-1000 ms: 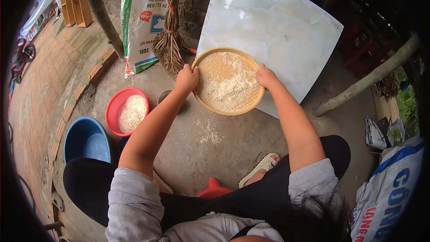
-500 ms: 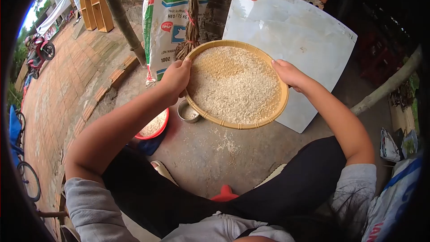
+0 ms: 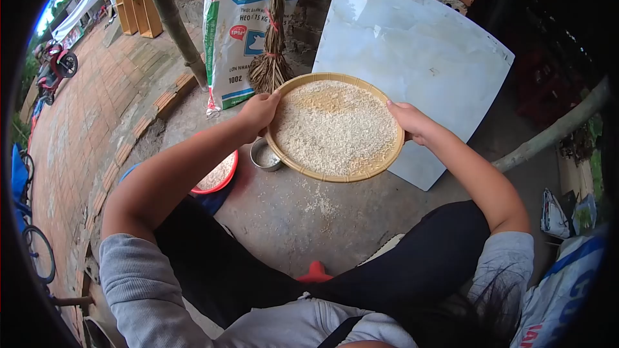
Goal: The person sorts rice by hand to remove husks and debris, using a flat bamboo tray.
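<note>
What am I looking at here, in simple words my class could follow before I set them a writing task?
There is no machine here, just a person's two bare hands. Every picture comes from one camera worn on the head, looking forward and down, so we see roughly what the wearer sees. The left hand and right hand grip opposite sides of a round woven tray, held above the floor. Pale grains cover much of it. Below, some scattered grains lie on the floor. Near the left hand stand a small metal bowl and a partly hidden red bowl that also holds pale grains. Farther back are a broom, a printed sack and a large whitish sheet.
</note>
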Motion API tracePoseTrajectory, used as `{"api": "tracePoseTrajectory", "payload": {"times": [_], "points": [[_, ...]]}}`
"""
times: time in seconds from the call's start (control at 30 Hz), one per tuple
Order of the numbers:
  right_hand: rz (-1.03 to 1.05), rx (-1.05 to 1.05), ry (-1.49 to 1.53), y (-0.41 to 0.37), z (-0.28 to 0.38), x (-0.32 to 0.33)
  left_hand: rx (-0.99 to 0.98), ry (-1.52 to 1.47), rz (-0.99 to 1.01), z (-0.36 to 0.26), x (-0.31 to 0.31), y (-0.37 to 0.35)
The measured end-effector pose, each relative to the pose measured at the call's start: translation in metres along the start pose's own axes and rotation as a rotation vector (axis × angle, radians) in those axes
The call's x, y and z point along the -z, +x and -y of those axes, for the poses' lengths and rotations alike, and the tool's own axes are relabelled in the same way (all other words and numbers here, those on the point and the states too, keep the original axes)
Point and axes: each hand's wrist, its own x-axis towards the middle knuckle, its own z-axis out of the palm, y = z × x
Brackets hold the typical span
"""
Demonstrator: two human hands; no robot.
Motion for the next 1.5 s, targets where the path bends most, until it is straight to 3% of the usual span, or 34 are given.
{"api": "tracePoseTrajectory", "payload": {"times": [0.03,0.1,0.2,0.23,0.3,0.37,0.43,0.53,0.67,0.77,0.83,0.9,0.93,0.97,1.03,1.13,1.17,1.23,1.3,1.37,1.43,1.5], "points": [[-0.009,-0.009,-0.014,-0.003,0.004,-0.011,0.003,0.093,-0.016,-0.006,0.016,-0.002],[0.167,-0.029,0.114,-0.01,0.009,-0.042,-0.011,-0.199,0.144,0.022,0.051,0.051],[0.207,-0.056,0.223,-0.02,0.019,-0.045,-0.001,-0.252,0.111,0.016,0.059,0.048],[0.152,-0.024,0.171,-0.011,0.016,-0.032,-0.041,-0.178,-0.001,0.02,0.047,0.05],[0.108,0.005,0.125,0.012,0.01,-0.009,-0.013,-0.047,-0.033,-0.011,0.019,0.006],[-0.099,0.035,0.217,0.021,0.002,0.0,-0.036,-0.041,-0.015,-0.003,0.015,0.018],[-0.048,0.012,0.134,0.002,0.023,-0.016,-0.039,0.018,-0.041,0.017,0.021,0.049],[-0.017,0.01,0.181,-0.009,0.032,-0.025,0.01,-0.262,-0.005,0.01,0.028,0.038],[-0.032,0.139,0.194,0.002,0.023,0.016,-0.143,-0.018,-0.152,-0.028,0.004,-0.005],[-0.095,0.089,0.181,0.013,0.008,0.009,-0.002,-0.035,-0.038,-0.037,0.009,-0.005],[-0.069,0.051,0.18,-0.007,0.021,-0.01,0.023,-0.107,0.129,-0.005,0.044,0.051],[0.257,-0.023,0.114,-0.021,0.037,-0.018,0.023,-0.181,0.133,-0.002,0.057,0.048],[0.204,0.023,0.168,-0.026,0.04,-0.018,-0.006,-0.101,0.062,-0.004,0.054,0.043],[0.21,0.022,0.178,-0.024,0.04,-0.013,-0.038,-0.296,0.035,-0.003,0.04,0.039],[-0.037,0.089,0.281,-0.014,0.04,0.01,-0.082,-0.154,0.006,-0.024,0.019,0.005],[-0.113,0.082,0.502,0.009,0.03,0.01,-0.034,-0.21,0.017,-0.031,0.002,0.002],[-0.123,0.087,0.486,0.01,0.029,0.017,0.0,-0.224,-0.004,-0.031,0.012,0.006],[0.075,0.021,0.109,-0.018,0.049,-0.003,0.051,-0.258,0.188,-0.01,0.048,0.042],[0.075,-0.006,0.136,-0.022,0.048,-0.009,0.086,-0.273,0.123,-0.018,0.056,0.036],[0.091,-0.034,0.189,-0.01,0.043,-0.003,-0.023,-0.283,0.057,-0.011,0.043,0.048],[0.09,0.022,0.286,0.013,0.021,0.021,0.004,-0.126,0.008,-0.037,0.022,0.004],[0.069,0.015,0.367,0.011,0.02,0.009,0.031,-0.231,0.033,-0.037,0.01,-0.002]]}}
